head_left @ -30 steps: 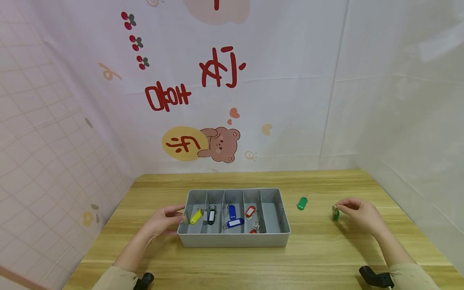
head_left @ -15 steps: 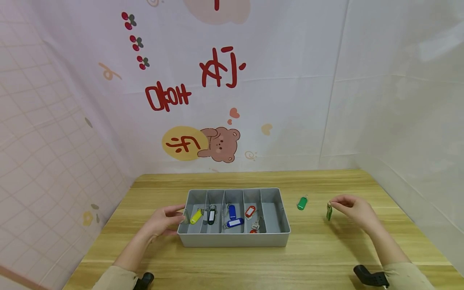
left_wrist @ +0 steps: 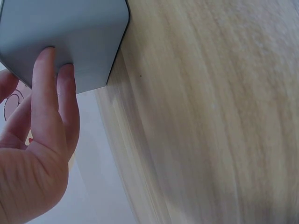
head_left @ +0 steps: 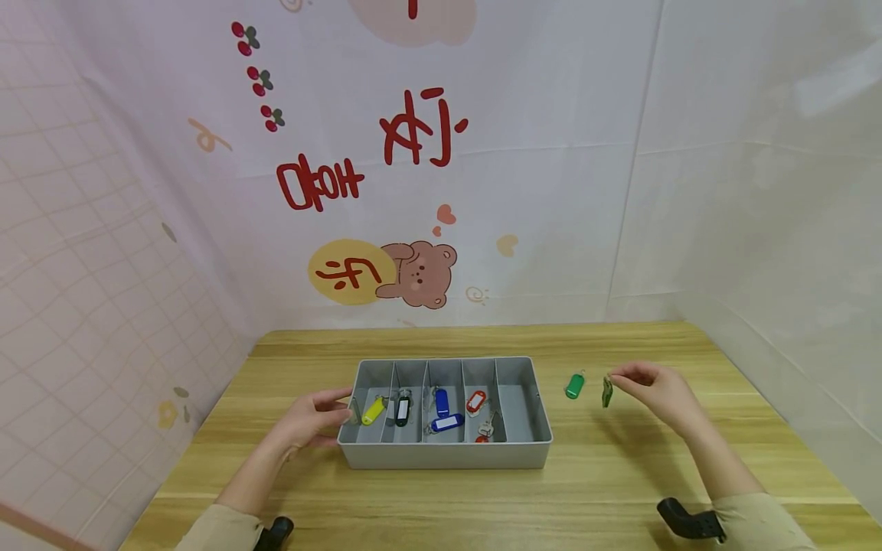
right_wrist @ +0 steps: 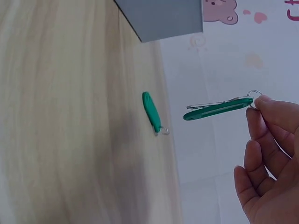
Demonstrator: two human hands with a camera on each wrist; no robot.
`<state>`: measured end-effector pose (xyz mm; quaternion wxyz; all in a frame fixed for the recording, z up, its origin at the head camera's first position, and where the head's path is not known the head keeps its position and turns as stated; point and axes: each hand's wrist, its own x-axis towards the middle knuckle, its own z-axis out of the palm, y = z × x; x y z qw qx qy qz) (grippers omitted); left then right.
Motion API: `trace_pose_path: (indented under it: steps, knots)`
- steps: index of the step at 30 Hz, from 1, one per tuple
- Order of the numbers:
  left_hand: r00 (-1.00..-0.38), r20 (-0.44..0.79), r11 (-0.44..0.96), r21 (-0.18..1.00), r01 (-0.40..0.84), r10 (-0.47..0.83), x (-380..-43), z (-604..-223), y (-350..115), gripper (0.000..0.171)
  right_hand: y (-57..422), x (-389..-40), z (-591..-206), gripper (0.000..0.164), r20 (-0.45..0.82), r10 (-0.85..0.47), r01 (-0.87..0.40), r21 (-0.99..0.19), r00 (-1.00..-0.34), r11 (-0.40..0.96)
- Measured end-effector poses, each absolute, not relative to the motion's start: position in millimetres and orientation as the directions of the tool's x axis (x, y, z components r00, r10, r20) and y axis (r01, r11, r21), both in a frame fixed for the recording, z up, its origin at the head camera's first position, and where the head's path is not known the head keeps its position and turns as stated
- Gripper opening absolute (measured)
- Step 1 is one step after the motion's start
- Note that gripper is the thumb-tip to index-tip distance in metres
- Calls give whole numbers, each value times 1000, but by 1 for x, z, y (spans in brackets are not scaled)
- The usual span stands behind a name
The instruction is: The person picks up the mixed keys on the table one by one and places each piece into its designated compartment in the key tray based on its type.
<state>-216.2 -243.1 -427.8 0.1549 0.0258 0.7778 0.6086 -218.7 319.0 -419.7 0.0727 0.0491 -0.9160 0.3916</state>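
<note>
A grey divided organizer box (head_left: pixel 444 457) sits on the table. My left hand (head_left: pixel 311 421) grips its left end, thumb at the rim and fingers (left_wrist: pixel 46 88) against the outer wall. To the right of the box, my right hand (head_left: pixel 653 389) pinches the metal ring of a green key tag (right_wrist: pixel 217 110) between thumb and forefinger. The tag hangs above the table with a key beside it. Another green key tag (head_left: pixel 575 386) lies on the table between the box and my right hand.
Inside the box, from left to right, lie a yellow key tag (head_left: pixel 374 411), a black one (head_left: pixel 403 410), two blue ones (head_left: pixel 446 422) and two red ones (head_left: pixel 476 402). The far-right compartment (head_left: pixel 521 417) holds nothing. A printed cloth (head_left: pixel 551 229) hangs behind the wooden table (head_left: pixel 441 513).
My right hand has moved left and slightly away from me, carrying the green key tag toward the one lying on the table. The left hand and the box have stayed put.
</note>
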Motion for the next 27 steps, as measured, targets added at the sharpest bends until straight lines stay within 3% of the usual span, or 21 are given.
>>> trace_pose_path:
  steps: [27]
  knots:
    - [-951,-210,249,956,-152,226,-216,-429,-243,59,265,-235,-393,25,247,-110,-263,-756,-963,599]
